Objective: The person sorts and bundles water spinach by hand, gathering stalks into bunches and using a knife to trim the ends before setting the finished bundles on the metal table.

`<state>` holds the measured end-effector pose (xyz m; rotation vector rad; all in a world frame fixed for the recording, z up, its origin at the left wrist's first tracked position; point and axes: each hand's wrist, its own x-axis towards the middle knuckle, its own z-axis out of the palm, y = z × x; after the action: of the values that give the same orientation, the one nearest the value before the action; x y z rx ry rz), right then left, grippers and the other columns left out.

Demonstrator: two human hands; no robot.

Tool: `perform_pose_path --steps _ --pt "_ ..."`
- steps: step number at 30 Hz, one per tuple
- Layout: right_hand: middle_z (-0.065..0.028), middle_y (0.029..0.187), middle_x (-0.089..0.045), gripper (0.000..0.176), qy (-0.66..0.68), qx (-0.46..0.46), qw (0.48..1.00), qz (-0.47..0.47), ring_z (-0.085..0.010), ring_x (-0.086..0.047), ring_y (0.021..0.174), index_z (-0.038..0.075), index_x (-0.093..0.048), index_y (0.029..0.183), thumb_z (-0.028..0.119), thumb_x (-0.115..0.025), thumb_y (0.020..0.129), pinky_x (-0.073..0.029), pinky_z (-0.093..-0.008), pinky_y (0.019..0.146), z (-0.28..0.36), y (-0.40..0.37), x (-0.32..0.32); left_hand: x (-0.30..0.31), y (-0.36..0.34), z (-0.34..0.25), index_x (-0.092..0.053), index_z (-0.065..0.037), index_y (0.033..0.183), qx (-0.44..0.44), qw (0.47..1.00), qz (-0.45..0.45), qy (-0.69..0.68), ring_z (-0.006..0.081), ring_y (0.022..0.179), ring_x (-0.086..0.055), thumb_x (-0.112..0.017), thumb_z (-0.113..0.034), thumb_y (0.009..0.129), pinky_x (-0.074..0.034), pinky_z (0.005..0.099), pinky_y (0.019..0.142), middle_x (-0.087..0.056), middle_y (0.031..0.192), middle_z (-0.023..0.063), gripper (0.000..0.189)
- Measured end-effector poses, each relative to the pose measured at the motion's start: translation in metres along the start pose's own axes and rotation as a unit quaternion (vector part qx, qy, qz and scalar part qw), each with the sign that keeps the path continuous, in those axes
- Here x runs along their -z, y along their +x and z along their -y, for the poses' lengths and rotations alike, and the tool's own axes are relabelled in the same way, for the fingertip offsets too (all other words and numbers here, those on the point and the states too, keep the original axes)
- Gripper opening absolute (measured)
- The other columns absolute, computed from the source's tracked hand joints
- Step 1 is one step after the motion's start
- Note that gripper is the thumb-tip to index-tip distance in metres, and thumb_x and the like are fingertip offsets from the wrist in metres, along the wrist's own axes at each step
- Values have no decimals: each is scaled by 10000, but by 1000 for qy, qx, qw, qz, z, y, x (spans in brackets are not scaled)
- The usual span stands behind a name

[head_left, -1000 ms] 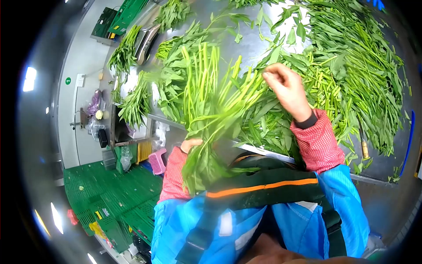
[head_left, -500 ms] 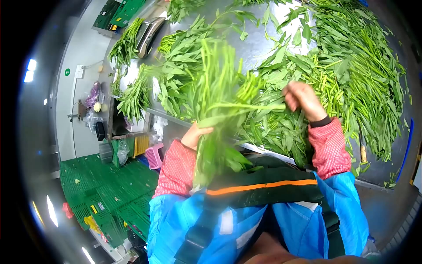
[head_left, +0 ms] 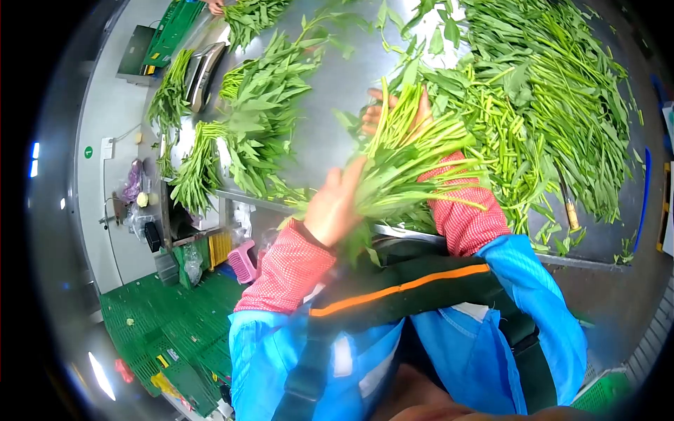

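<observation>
Closest in, at 6 o'clock, a dark apron (head_left: 407, 284) with an orange stripe hangs over the person's blue clothes. The left hand (head_left: 335, 203) is curled against the leafy part of a bunch of long-stemmed greens (head_left: 414, 165), in the middle of the view, above the near edge of the metal table (head_left: 344, 91). It is a bit blurry, and how tightly it grips cannot be told. The right hand (head_left: 372, 116) is behind the stems toward 1 o'clock, with its fingers spread apart. The stems hide much of it.

At 8 o'clock are a pink basket (head_left: 243, 263) and, farther out, green crates (head_left: 168, 302) down low. At 3 o'clock a knife (head_left: 571, 214) with a light handle lies on the table. A big pile of greens (head_left: 562, 91) covers the table toward 2 o'clock.

A leafy heap (head_left: 263, 112) lies at 11 o'clock. Two small bunches sit toward 10 o'clock: a nearer bunch (head_left: 196, 168) and a farther bunch (head_left: 168, 91). A shiny metal thing (head_left: 203, 74) is just beside the farther one. Far off at 11 o'clock, part of another person's hand (head_left: 215, 7) shows next to more greens (head_left: 253, 17).
</observation>
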<state>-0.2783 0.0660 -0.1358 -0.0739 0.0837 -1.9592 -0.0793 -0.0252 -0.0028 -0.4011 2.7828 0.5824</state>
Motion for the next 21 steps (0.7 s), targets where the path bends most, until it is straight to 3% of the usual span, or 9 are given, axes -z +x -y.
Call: perform_pose_path --steps 4,7,8,9,11,14,18,20,21 --pt "-182 889 -629 995 -27 31 999 1 -360 -628 899 -49 -386 1371 781 -194 858 -475 -507 934 21 -4 -5 -9 10 6 -331 -167 1428 -46 997 -31 54 402 886 -559 -826 -77 543 -494 458 773 -462 970 181 1018" --pt "-168 783 -626 965 -5 27 987 155 -353 -633 812 -123 -418 1304 721 -179 904 -492 -510 890 32 16 24 -19 22 14 -306 -179 1455 -73 994 -60 52 451 1168 -432 -893 -238 478 -403 507 950 -409 1241 238 1141" --pt "-164 760 -623 951 -18 32 990 134 -356 -631 794 -140 -422 1287 700 -177 917 -489 -521 888 35 16 31 -24 26 19 -299 -180 1460 -94 990 -84 56 463 1231 -391 -905 -278 460 -374 520 992 -383 1307 253 1174" --pt "-160 737 -619 937 -31 35 993 112 -359 -628 777 -157 -426 1270 680 -175 930 -485 -531 885 37 16 36 -24 28 24 -320 -167 1453 -49 999 -4 -11 461 1384 -189 -906 -365 469 -227 549 1106 -198 1482 272 1162" --pt "-159 698 -611 903 -62 67 994 51 -376 -621 744 -177 -431 1247 638 -176 955 -468 -559 884 37 16 48 -18 28 37 -302 -177 1466 -78 994 -30 -72 458 1390 -185 -903 -365 468 -212 545 1112 -181 1496 274 1179" --pt "-166 734 -632 876 -49 50 994 88 -385 -628 762 -168 -447 1232 621 -175 965 -459 -572 883 38 14 41 -2 25 28 -238 -120 1495 -94 982 -151 -58 442 1408 -162 -886 -490 435 -186 526 1134 -157 1525 266 1296" --pt "-193 881 -662 882 -91 20 985 145 -353 -637 869 -124 -467 1240 653 -166 951 -474 -510 874 34 38 36 -22 31 -47 -176 -24 1482 -99 979 -174 25 442 1408 -172 -888 -472 440 -166 592 1108 -145 1519 294 1340" --pt "-199 900 -660 870 -156 -25 984 80 -333 -634 891 -65 -480 1260 680 -171 937 -482 -466 868 33 42 19 -39 45 -45 -172 -20 1478 -78 972 -218 46 444 1404 -184 -873 -472 497 -155 616 1098 -142 1506 321 1288" --pt "-180 951 -659 861 -310 -16 949 -48 -318 -613 968 -13 -469 1300 704 -180 923 -477 -448 882 27 29 -23 -48 56 -34 -172 -20 1479 -59 963 -258 43 448 1400 -190 -868 -472 513 -157 612 1099 -146 1501 327 1273"
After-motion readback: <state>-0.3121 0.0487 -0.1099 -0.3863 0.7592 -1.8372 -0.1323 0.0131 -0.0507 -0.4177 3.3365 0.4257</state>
